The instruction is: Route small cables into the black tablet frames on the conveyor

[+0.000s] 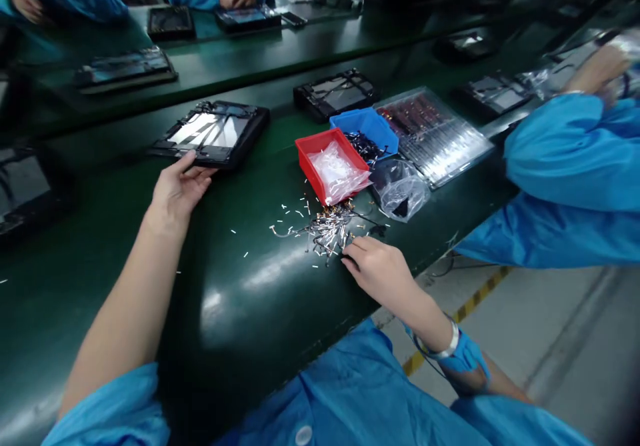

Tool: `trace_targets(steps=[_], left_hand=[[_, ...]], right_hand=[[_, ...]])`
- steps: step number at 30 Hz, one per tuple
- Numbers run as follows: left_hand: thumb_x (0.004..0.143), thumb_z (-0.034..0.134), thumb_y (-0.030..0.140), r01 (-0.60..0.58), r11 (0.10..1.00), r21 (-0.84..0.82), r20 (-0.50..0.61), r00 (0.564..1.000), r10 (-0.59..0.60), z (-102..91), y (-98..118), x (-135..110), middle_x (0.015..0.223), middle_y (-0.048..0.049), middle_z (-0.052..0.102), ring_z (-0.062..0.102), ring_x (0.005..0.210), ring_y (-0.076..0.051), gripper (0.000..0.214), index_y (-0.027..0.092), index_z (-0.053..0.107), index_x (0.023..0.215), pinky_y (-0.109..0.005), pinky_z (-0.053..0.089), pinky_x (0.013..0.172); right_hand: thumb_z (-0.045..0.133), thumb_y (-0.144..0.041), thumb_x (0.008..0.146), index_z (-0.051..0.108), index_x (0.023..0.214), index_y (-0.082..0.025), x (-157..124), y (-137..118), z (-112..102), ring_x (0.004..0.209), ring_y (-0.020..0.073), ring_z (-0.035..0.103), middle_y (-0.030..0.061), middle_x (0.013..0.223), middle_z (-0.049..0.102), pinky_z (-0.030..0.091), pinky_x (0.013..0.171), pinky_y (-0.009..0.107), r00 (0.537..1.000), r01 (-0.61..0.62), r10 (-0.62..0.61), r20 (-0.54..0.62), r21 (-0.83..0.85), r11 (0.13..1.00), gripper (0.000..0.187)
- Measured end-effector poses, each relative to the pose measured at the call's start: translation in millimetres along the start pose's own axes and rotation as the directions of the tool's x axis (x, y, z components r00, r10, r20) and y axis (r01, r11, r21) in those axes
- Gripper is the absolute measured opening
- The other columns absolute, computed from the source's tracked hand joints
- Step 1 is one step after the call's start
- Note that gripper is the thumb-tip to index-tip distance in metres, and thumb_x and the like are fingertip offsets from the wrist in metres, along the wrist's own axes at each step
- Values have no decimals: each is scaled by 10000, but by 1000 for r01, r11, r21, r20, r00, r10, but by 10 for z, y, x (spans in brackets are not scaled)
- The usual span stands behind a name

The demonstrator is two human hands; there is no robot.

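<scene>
The left hand (pixel 177 189) is laid on the near edge of a black device frame (pixel 210 133), fingers loosely spread and nothing pinched. The frame appears to be steadied on the green conveyor belt (pixel 240 279) rather than lifted. The right hand (pixel 377 269) is kept palm down, fingers together and lightly curled, right at the edge of a loose heap of small metal parts (pixel 327 233). No pinch is shown, though whether a piece is trapped under the fingertips cannot be told. The heap is spread thin, probably so that single pieces can be picked out, and strays are scattered toward the left. Just behind it, a red plastic bin (pixel 313 173) holding a clear bag is set against a blue plastic bin (pixel 363 119) of dark parts, with a crumpled clear bag (pixel 400 189) and a clear blister tray (pixel 473 145) alongside — all seemingly placed within easy reach. A wrist strap (pixel 447 343) is worn on the right wrist, likely against static — and a co-worker's blue sleeve (pixel 570 159) is seen at the right.
</scene>
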State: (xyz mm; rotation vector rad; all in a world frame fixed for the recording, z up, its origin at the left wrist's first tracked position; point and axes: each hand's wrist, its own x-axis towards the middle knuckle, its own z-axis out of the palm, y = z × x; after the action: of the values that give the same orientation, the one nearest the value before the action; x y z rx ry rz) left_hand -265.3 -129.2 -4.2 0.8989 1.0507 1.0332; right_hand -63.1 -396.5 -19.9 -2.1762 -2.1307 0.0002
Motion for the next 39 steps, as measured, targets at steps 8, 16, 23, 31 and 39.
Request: trace_targets(steps=[8,16,23,31,39], left_hand=[[777,705,224,73,981,-179,-197,974,-108,-333,-329,-1632,751,-7,712,683,686,-144,87,149,661,785,-188,499,514],[825,676,365,642,724,-253,330,761,-559,-434,-903,-3020,1276,-164,611,576,1192,-311,371,180,673,1146,-313,563,757],[849,643,407,453,891,-25,628,701,-338,-259,-632,-2607,935,-140,720,695,735,-181,338,137,673,1050,-213,507,543],[744,707,356,317,928,197,655,661,-365,146,-386,-1781,644,-75,685,573,416,-102,275,128,555,770,-131,281,304],[838,526,110,-113,944,311,587,804,-97,94,-376,-1692,640,-9,664,588,496,-86,188,148,709,816,-155,375,408]], right_hand=[[445,2,819,696,908,-96,231,-298,-186,850,216,690,156,917,720,440,611,255,926,-105,155,345,-160,982,284],[533,-115,800,672,745,-157,149,-196,-114,645,177,663,70,735,715,321,488,260,991,-79,100,88,-224,971,156],[523,-86,855,642,717,-166,28,-276,-260,648,132,593,24,686,674,416,572,252,775,404,-436,-458,-171,899,199],[518,-113,893,668,777,-138,167,-448,-348,636,130,601,48,716,704,469,559,251,664,529,-551,-506,-203,824,191],[576,-118,850,657,840,-167,330,-510,-278,713,135,680,44,776,729,567,657,264,775,490,-285,-564,252,834,96]])
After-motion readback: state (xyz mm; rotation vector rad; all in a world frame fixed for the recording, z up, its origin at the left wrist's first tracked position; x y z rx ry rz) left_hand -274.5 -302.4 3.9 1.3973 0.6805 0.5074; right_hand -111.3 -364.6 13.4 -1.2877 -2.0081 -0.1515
